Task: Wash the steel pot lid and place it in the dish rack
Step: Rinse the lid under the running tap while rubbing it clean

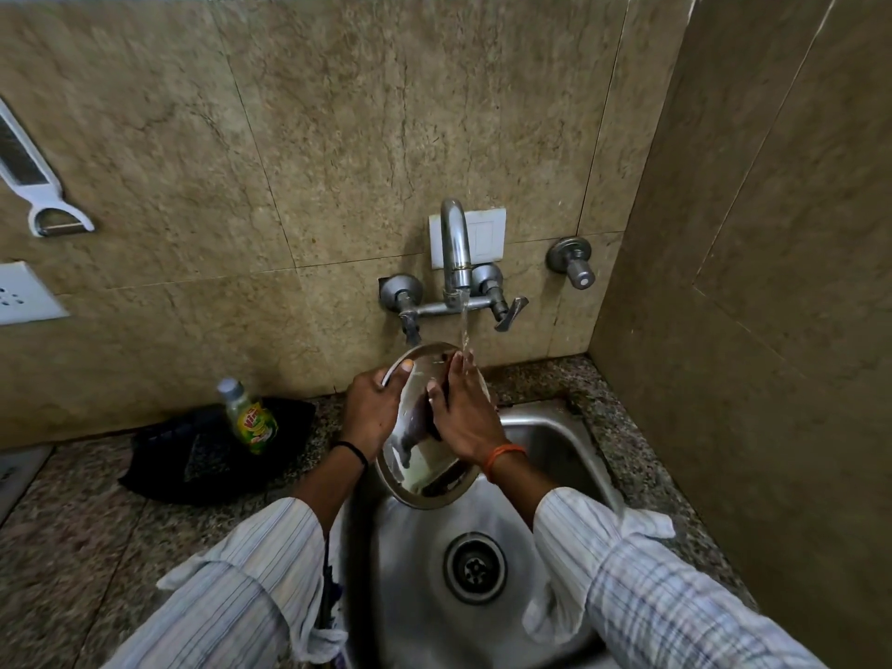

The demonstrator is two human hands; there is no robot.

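Observation:
The round steel pot lid (425, 480) stands tilted on edge over the back of the steel sink (545, 437). My left hand (369, 408) grips its upper left rim, thumb on the inner face. My right hand (466, 412) lies flat against the lid's inner face, fingers spread, fingertips under the running water. Water streams from the wall tap (456, 253) onto the lid's top edge. No dish rack can be seen.
A green dish soap bottle (251, 420) stands on a black tray (212, 451) left of the sink on the granite counter (72, 533). A peeler (34, 181) hangs on the tiled wall. A side wall closes the right. The drain (475, 568) is open.

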